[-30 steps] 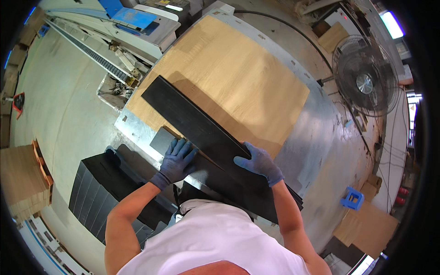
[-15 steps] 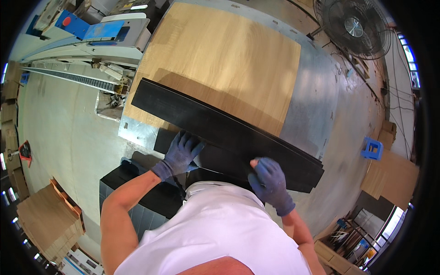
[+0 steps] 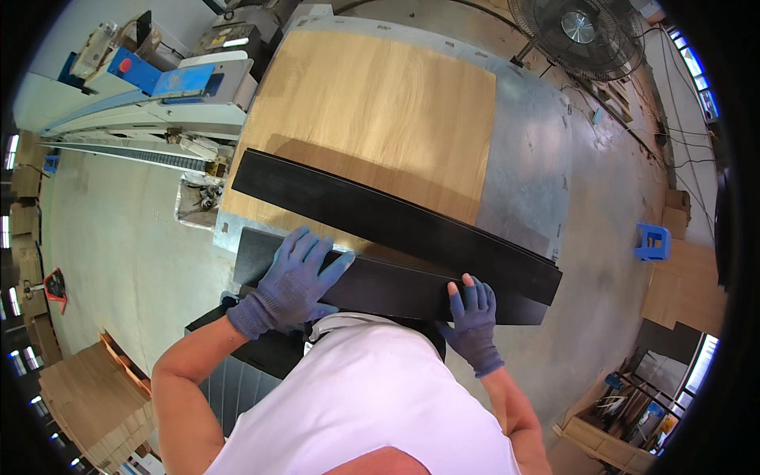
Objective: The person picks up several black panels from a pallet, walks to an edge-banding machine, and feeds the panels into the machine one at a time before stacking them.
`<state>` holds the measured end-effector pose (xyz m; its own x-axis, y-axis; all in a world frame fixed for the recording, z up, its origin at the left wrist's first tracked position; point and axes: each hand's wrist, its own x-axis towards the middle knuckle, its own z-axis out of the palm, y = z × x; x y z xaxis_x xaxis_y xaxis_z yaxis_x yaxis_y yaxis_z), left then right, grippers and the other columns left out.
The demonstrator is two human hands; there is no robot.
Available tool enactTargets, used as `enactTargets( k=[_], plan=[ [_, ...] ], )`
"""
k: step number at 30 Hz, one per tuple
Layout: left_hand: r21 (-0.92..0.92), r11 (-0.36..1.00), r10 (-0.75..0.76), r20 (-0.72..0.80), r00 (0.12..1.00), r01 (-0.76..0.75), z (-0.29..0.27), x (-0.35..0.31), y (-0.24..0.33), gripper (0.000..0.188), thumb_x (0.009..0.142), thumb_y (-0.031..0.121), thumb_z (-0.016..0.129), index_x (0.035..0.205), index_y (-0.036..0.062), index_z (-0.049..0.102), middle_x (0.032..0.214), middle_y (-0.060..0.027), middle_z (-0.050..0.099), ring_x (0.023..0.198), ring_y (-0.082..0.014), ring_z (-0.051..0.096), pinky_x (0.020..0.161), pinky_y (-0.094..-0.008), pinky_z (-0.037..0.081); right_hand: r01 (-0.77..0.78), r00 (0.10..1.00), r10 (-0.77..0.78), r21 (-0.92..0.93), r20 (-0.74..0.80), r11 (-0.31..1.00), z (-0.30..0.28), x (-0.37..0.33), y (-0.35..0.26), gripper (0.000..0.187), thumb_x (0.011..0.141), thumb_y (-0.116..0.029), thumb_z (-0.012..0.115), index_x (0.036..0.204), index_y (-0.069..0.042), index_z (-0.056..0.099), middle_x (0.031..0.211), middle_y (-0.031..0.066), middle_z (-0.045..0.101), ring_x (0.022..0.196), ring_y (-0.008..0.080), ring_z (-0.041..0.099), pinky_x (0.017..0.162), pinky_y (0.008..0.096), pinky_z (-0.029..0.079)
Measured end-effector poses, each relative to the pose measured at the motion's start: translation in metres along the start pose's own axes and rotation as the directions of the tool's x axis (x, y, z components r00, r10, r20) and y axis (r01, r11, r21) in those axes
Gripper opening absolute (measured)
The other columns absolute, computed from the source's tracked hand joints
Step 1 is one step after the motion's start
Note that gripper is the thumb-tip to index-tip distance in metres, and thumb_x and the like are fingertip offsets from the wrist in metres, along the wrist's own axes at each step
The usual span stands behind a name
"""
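A long narrow black board (image 3: pixel 388 283) lies crosswise right in front of my body. My left hand (image 3: pixel 289 281), in a blue-grey glove, spans its left part, with fingers over the top and thumb at the near edge. My right hand (image 3: pixel 475 323), in a glove that leaves some fingertips bare, grips the same board right of its middle, thumb low at the near side. Just beyond lies a stack of similar black boards (image 3: pixel 356 199), slanting across a wood-grain panel (image 3: pixel 380 111); its right end meets the near board. Board undersides are hidden.
The panel rests on a grey metal table (image 3: pixel 526 158). More black boards (image 3: pixel 237 372) are stacked at my lower left. A blue-and-white machine (image 3: pixel 178 87) stands far left, a fan (image 3: pixel 578 28) far right. A blue stool (image 3: pixel 653 241) and stacked cardboard (image 3: pixel 91 396) are farther out.
The near board now shows more, extends farther left and a gap separates it from the stack. My left hand moved left; my right fingers went from bunched to laid over the board.
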<state>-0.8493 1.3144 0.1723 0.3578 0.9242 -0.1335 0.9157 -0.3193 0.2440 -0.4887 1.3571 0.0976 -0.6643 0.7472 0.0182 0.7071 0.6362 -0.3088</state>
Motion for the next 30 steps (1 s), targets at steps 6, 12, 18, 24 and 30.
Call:
enactTargets(
  k=[6, 12, 18, 24, 30],
  plan=[
    [0.060, 0.998, 0.037, -0.071, 0.997, -0.033, -0.016, -0.019, -0.018, 0.090, 0.057, 0.050, 0.082, 0.132, 0.0087, 0.054, 0.124, -0.0204, 0.050, 0.119, -0.0410, 0.046, 0.112, -0.0587, 0.029, 0.034, 0.999, -0.033, 0.020, -0.032, 0.999, -0.015, 0.007, -0.012, 0.087, 0.057, -0.030, 0.084, 0.135, -0.011, 0.051, 0.124, 0.0200, 0.051, 0.117, 0.0393, 0.049, 0.102, 0.0589, 0.037],
    [0.079, 0.997, 0.010, -0.171, 0.985, 0.003, -0.012, -0.013, -0.063, 0.100, 0.056, 0.053, 0.083, 0.139, 0.0089, 0.047, 0.136, -0.0187, 0.046, 0.130, -0.0364, 0.042, 0.115, -0.0556, 0.026, 0.129, 0.971, -0.132, -0.026, -0.199, 0.991, -0.050, 0.051, -0.022, 0.077, 0.060, -0.035, 0.084, 0.128, -0.013, 0.056, 0.121, 0.0205, 0.051, 0.113, 0.0393, 0.050, 0.102, 0.0620, 0.036],
    [0.050, 0.992, -0.103, -0.160, 0.982, 0.112, -0.003, 0.016, -0.130, 0.095, 0.060, 0.036, 0.084, 0.143, 0.0112, 0.044, 0.150, -0.0174, 0.038, 0.140, -0.0374, 0.033, 0.118, -0.0515, 0.022, 0.127, 0.976, -0.123, 0.008, -0.180, 0.992, -0.024, 0.124, -0.022, 0.077, 0.063, -0.045, 0.082, 0.130, -0.016, 0.057, 0.122, 0.0181, 0.052, 0.118, 0.0377, 0.048, 0.106, 0.0619, 0.031],
    [-0.015, 0.987, -0.161, -0.087, 0.983, 0.160, 0.015, 0.018, -0.123, 0.073, 0.072, 0.020, 0.075, 0.140, 0.0107, 0.049, 0.149, -0.0184, 0.041, 0.139, -0.0381, 0.035, 0.116, -0.0501, 0.026, 0.020, 0.991, -0.016, 0.024, -0.136, 1.000, 0.018, 0.116, -0.014, 0.076, 0.066, -0.046, 0.080, 0.131, -0.017, 0.056, 0.130, 0.0197, 0.050, 0.127, 0.0418, 0.042, 0.108, 0.0637, 0.027],
    [-0.238, 0.969, -0.150, -0.346, 0.926, 0.068, 0.022, 0.054, -0.084, 0.042, 0.088, 0.007, 0.058, 0.130, 0.0024, 0.058, 0.133, -0.0179, 0.058, 0.124, -0.0368, 0.054, 0.106, -0.0435, 0.041, -0.087, 0.926, 0.149, 0.187, -0.346, 0.978, -0.010, 0.085, 0.005, 0.058, 0.074, -0.032, 0.076, 0.125, -0.011, 0.058, 0.127, 0.0195, 0.052, 0.124, 0.0400, 0.047, 0.106, 0.0560, 0.035]
  ],
)
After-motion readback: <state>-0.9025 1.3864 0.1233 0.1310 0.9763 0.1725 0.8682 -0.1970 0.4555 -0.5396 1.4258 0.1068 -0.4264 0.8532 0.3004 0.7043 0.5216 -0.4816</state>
